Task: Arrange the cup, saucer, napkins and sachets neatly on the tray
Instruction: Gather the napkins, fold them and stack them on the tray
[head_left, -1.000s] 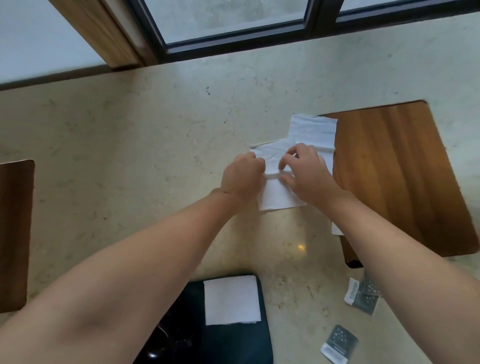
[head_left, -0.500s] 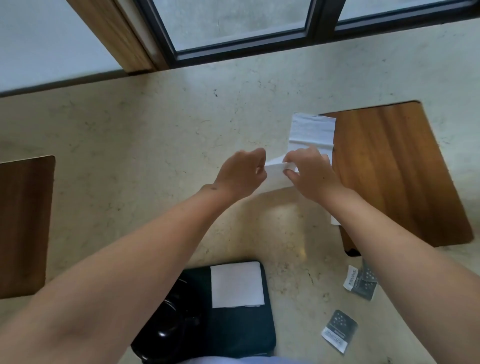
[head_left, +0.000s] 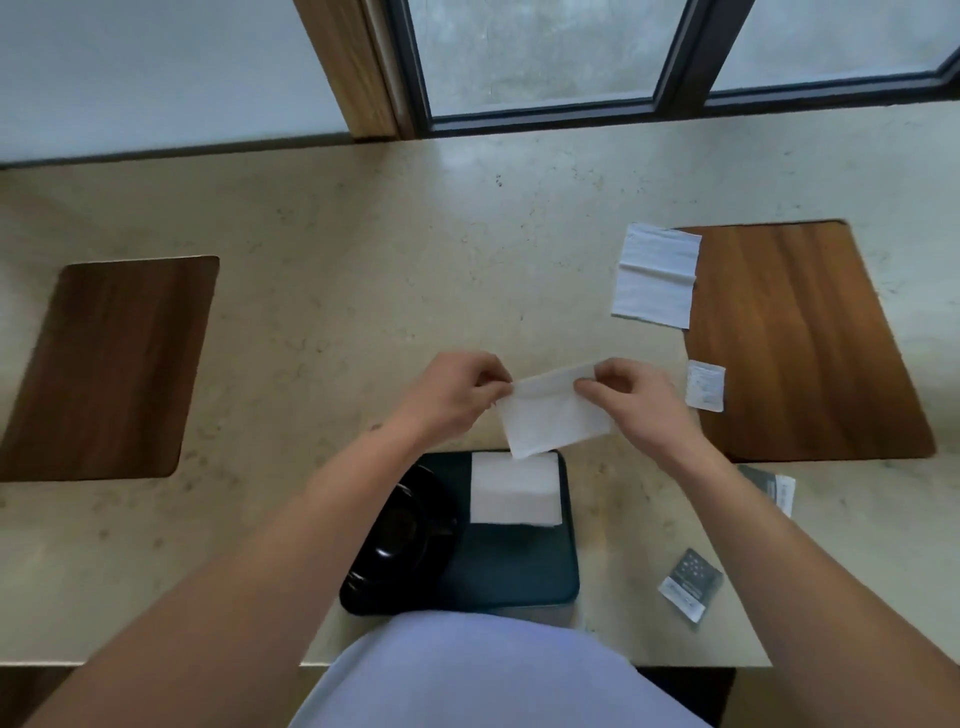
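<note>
A folded white napkin (head_left: 553, 413) hangs just above the far edge of the dark tray (head_left: 511, 571). My left hand (head_left: 452, 397) pinches its left top corner and my right hand (head_left: 631, 402) pinches its right top edge. On the tray lie another folded white napkin (head_left: 514, 491) at the far right and a black saucer (head_left: 402, 535) on the left. An unfolded napkin (head_left: 655, 275) lies farther off to the right. A white sachet (head_left: 705, 385) rests on the right wooden mat. Two dark sachets (head_left: 691, 584) (head_left: 774, 488) lie on the counter to the right.
The beige stone counter (head_left: 337, 322) carries a wooden mat (head_left: 800, 343) at the right and another wooden mat (head_left: 109, 364) at the left. A window frame (head_left: 675, 98) runs along the back. The counter's near edge is close to my body.
Both hands lifted the napkin off the counter and carried it toward me, over the tray's far edge. The unfolded napkin stays behind, and the white sachet is uncovered.
</note>
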